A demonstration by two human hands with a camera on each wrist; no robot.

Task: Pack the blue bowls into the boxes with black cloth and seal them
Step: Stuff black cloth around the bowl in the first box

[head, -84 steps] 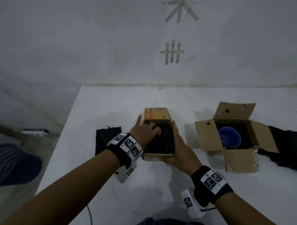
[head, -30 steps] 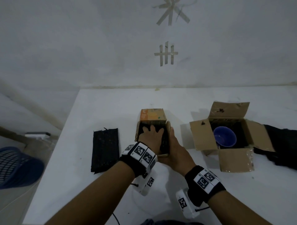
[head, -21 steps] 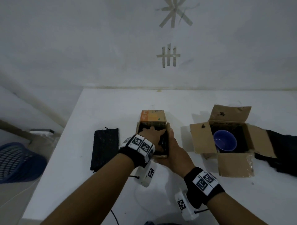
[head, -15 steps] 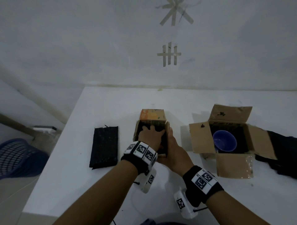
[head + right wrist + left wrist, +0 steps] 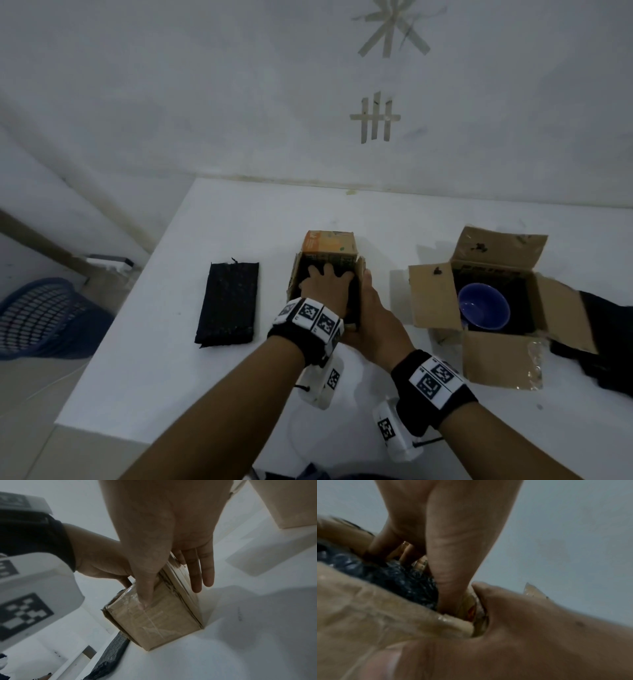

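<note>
A small cardboard box stands mid-table with black cloth inside it. My left hand reaches into the box from the near side, its spread fingers pressing straight down on the cloth. My right hand braces the box's near right corner, with the thumb on the near wall and straight fingers along the raised right flap. Any bowl in this box is hidden. To the right, a larger open box lined with black cloth holds a blue bowl.
A folded black cloth lies flat left of the small box. More black cloth is heaped at the table's right edge. A blue mesh basket sits on the floor to the left. The wall runs along the table's far edge.
My left hand has gone from the small box's left edge deeper into the box and now presses on the cloth. The side flaps stand more upright. My right hand has stayed on the box.
</note>
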